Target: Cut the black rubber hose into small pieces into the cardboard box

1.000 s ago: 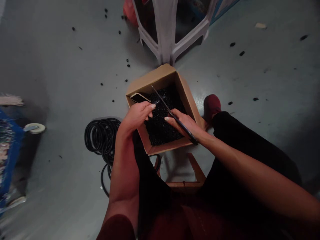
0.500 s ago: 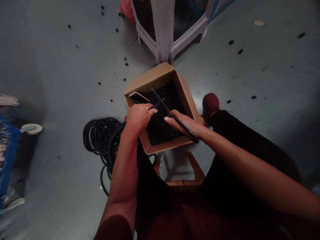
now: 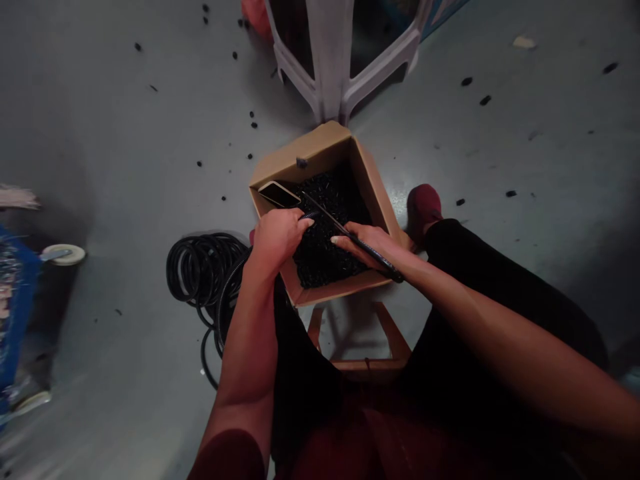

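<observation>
- Right now, the step in hand looks to be snipping short lengths off the black tube (image 3: 313,215); I judge that from how your hands stand over the box (image 3: 345,291).
- Your left hand (image 3: 279,230) is narrow, thumb and fingers pinched round the tube, whose end pokes just past your fingertips above the box. Beside your left forearm, the tube curves back towards the loose coil (image 3: 193,267) on the floor.
- Your right hand (image 3: 363,241) is curled round what look like scissors (image 3: 375,255), the handles lying back over your wrist and the tips near the tube's end. They show almost edge-on, so I cannot tell how far apart the blades are.
- Below both hands, the box holds a heap of small black pieces (image 3: 325,263); what looks like a phone (image 3: 279,195) leans in its corner, just beside your left hand. One dark bit (image 3: 301,162) shows against the far wall; whether it touches is unclear.
- As I judge it, the next move calls for a steady left pinch, enough tube beyond the fingertips, blades set squarely across it, and your left thumb well clear.
</observation>
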Motion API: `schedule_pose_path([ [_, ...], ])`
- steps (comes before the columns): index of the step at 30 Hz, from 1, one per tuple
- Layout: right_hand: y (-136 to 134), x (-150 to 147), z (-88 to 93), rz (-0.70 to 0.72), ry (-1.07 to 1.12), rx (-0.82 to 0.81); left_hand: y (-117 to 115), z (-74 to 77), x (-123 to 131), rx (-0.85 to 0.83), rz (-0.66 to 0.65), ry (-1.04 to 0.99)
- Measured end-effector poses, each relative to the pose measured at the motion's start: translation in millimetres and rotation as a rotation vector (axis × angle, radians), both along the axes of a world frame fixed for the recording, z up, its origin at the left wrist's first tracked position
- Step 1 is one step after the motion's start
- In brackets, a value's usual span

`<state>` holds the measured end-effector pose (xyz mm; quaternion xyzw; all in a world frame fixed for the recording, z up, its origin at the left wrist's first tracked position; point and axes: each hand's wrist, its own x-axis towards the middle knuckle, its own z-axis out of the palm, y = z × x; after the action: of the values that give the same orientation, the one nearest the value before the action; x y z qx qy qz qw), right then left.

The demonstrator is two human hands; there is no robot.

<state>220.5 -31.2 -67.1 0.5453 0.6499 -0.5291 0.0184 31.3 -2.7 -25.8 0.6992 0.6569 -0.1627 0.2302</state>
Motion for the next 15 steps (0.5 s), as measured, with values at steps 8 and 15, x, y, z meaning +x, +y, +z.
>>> schedule_pose_path([
  [8, 2.0, 1.2, -0.6, -0.223, 0.157, -0.071, 4.4, 9.6, -2.6, 0.006, 0.083, -0.311],
  [15, 8.3, 0.4, 16.8, -0.399, 0.273, -0.180, 3.7, 4.7, -7.3, 0.009, 0.171, -0.462],
])
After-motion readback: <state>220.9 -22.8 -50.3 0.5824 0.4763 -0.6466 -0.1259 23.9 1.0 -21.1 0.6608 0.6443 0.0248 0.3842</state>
